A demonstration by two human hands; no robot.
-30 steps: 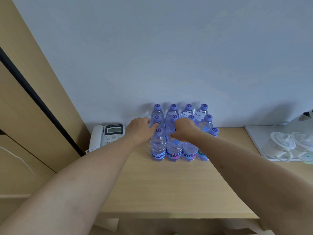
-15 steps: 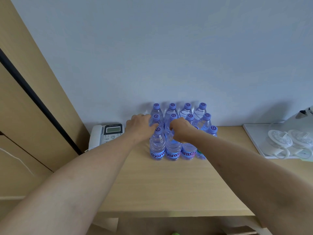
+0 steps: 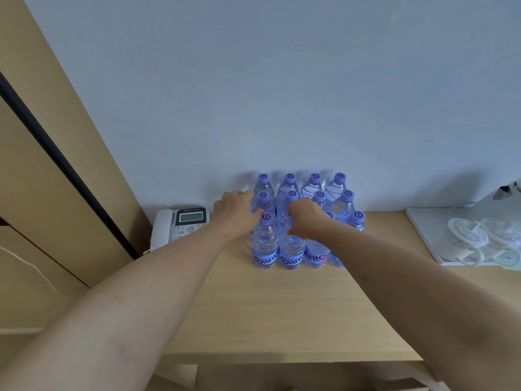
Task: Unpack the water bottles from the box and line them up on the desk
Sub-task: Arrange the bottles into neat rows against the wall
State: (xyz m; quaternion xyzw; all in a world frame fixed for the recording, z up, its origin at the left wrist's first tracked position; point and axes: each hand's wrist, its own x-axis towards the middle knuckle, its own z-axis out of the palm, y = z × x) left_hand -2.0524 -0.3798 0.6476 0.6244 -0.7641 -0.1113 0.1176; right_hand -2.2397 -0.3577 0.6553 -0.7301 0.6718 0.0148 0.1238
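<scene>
Standing upright on the desk (image 3: 282, 311), packed in rows against the wall beyond both hands: water bottles (image 3: 306, 218), likely so the block stays square. Reaching in from the near-left, left hand (image 3: 235, 211) curling round the left flank of the second row, apparently steadying it. Closing over the top of a front-row bottle (image 3: 291, 251), right hand (image 3: 306, 220) (cap hidden underneath). No box showing.

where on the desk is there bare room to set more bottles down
Bare: the wide desk front, before the water bottles; a strip between bottles and white tray. Crowded: the back by the wall, telephone to bottles.
</scene>
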